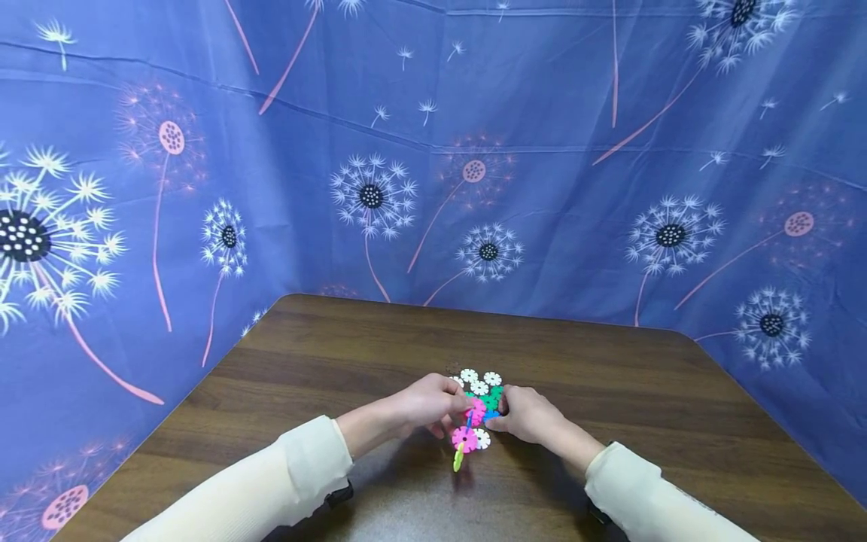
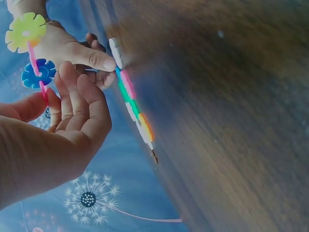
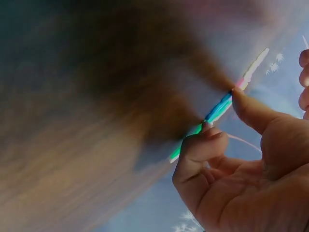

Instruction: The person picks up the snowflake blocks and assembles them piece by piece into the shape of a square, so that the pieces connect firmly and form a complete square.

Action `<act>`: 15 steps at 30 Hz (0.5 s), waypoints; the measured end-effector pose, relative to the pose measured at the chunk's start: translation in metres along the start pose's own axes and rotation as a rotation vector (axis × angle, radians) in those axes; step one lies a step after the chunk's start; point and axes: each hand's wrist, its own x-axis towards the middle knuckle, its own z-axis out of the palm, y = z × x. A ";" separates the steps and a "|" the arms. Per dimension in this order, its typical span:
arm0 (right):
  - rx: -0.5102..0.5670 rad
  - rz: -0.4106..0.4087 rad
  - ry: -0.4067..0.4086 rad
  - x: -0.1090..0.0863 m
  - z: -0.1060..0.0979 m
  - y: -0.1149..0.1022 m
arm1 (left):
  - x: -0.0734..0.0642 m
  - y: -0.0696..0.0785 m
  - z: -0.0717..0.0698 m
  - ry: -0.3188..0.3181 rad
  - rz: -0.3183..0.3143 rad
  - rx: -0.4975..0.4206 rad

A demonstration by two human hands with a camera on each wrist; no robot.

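My left hand (image 1: 428, 403) pinches a small chain of flower-shaped plastic discs between thumb and fingers. From its held pink end hangs a blue disc (image 2: 38, 75), then a pink disc (image 1: 464, 439), with a yellow-green disc (image 2: 26, 31) at the free end. My right hand (image 1: 531, 414) is down at the table, thumb and curled index finger at either side of a flat blue disc (image 3: 219, 108). Green discs (image 1: 491, 400) lie beside its fingertips. Part of the loose pieces is hidden behind my hands.
Several white discs (image 1: 479, 388) lie just beyond the hands, and another white disc (image 1: 483, 439) lies nearer me. An orange disc (image 2: 146, 126) shows edge-on in the left wrist view. Behind the brown wooden table (image 1: 379, 339) hangs a blue dandelion-print cloth (image 1: 576, 188).
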 end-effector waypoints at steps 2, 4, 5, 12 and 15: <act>-0.016 0.016 -0.012 0.000 0.000 -0.001 | 0.000 0.000 0.000 0.008 0.004 0.005; -0.001 0.023 -0.027 0.000 -0.001 0.000 | -0.001 0.001 -0.001 0.013 0.007 0.007; 0.019 0.023 -0.031 0.000 -0.001 0.000 | -0.002 0.001 -0.001 0.014 0.008 0.007; 0.326 -0.034 -0.089 -0.005 -0.004 0.010 | -0.003 -0.001 -0.001 0.031 0.011 -0.007; 0.461 -0.114 -0.133 -0.006 -0.008 0.016 | -0.003 -0.002 -0.001 0.042 0.019 -0.019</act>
